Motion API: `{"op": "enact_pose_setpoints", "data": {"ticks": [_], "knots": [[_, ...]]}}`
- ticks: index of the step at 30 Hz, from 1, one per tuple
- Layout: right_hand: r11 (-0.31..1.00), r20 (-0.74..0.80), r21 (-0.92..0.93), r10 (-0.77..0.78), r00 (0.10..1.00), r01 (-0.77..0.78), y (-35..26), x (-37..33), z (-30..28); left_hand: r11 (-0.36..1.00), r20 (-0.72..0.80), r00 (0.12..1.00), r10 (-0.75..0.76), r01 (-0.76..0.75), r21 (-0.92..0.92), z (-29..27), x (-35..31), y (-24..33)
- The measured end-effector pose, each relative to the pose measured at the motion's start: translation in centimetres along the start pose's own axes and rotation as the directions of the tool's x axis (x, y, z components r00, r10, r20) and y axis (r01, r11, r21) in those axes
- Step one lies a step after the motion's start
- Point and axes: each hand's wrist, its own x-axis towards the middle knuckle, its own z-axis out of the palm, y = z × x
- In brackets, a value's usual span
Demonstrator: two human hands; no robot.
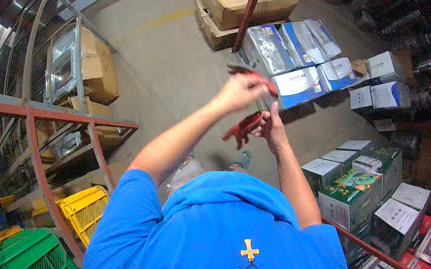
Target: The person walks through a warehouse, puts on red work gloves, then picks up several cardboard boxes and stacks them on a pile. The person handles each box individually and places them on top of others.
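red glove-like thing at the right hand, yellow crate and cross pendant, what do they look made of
Red glove-like thing at the right hand: perhaps fabric or soft rubber, given its limp, finger-like ends; finish unclear.
Yellow crate: likely molded plastic, fairly smooth, judging by its even color and lattice side.
Cross pendant: gold-toned, possibly metal; color alone can't settle it.

left hand (238,91): motion-blurred; red-and-black item (260,78) in it smeared, kind not determinable. right hand (274,128): gripped portion of red piece (242,128) hidden by fingers. grey legwear (186,174): mostly concealed beneath blue shirt (231,216). green crate (33,252): cut by lower edge. dark stacks (401,29), floor's far right corner: detail lost.
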Motion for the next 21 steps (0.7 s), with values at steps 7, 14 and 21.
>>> {"op": "enact_pose_setpoints", "data": {"ticks": [7,14,21], "knots": [[0.954,-0.189,0.253,-0.115,0.975,0.161,3.3,1.7,0.8,0.969,0.046,0.983,0.176,-0.181,0.166,6.6,-8.0,0.0],[0.939,-0.154,-0.328,0.054,0.987,-0.103,5.1,1.2,-3.1,0.999,0.021,0.999,-0.039,0.039,-0.012,5.8,-8.9,-2.9],[0.504,-0.242,-0.860,-0.275,0.931,-0.075,5.4,-2.5,-9.3,0.892,-0.009,0.914,-0.406,0.399,0.213,4.6,-10.8,-6.3]]}}
